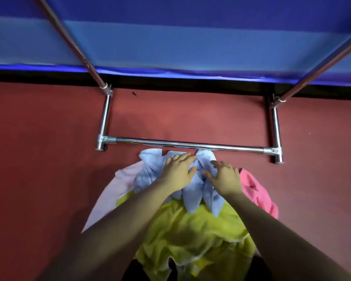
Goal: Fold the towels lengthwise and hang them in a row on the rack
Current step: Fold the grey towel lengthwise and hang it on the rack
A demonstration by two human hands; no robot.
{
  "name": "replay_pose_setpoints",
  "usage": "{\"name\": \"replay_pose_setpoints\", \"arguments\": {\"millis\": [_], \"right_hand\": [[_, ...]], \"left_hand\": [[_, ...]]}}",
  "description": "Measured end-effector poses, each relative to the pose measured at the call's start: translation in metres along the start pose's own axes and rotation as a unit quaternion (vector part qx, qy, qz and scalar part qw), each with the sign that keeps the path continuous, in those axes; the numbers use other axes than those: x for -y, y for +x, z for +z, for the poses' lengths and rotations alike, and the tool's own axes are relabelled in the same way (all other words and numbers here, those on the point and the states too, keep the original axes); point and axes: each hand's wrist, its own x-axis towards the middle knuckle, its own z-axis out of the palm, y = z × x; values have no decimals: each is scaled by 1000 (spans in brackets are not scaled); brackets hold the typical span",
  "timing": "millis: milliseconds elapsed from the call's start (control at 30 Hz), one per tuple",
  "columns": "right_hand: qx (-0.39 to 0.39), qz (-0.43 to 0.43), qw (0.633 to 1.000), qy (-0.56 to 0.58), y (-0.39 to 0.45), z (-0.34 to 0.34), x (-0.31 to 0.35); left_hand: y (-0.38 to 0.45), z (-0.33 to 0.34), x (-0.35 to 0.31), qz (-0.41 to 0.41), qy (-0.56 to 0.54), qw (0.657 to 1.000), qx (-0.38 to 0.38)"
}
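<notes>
**Both hands on the blue towel**

A crumpled yellow-green towel point(193, 236) lies nearest. Beyond it, the left hand point(178, 172) and right hand point(225, 177) press with relaxed, spread fingers on a crumpled light blue towel point(193, 196), just before the chrome metal rack point(188, 146) on the red floor point(39, 159).

The rack point(188, 146) was polished, mirror-bright metal tubing. The towels were soft, matt, crumpled cloth: light blue towel point(197, 191), yellow towel point(193, 236), pink towel point(255, 191) at three o'clock. The floor point(39, 159) looked matt red.
</notes>
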Motion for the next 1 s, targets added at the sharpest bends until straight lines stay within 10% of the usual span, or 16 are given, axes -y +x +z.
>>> {"name": "replay_pose_setpoints", "arguments": {"millis": [400, 1000], "right_hand": [[-259, -146, 949, 102, -29, -17, -6], [-337, -215, 830, 390, -212, -251, 82]], "left_hand": [[-1, -8, -15, 20, -80, 997, -8], [-153, -225, -135, 113, -331, 911, -219]]}}
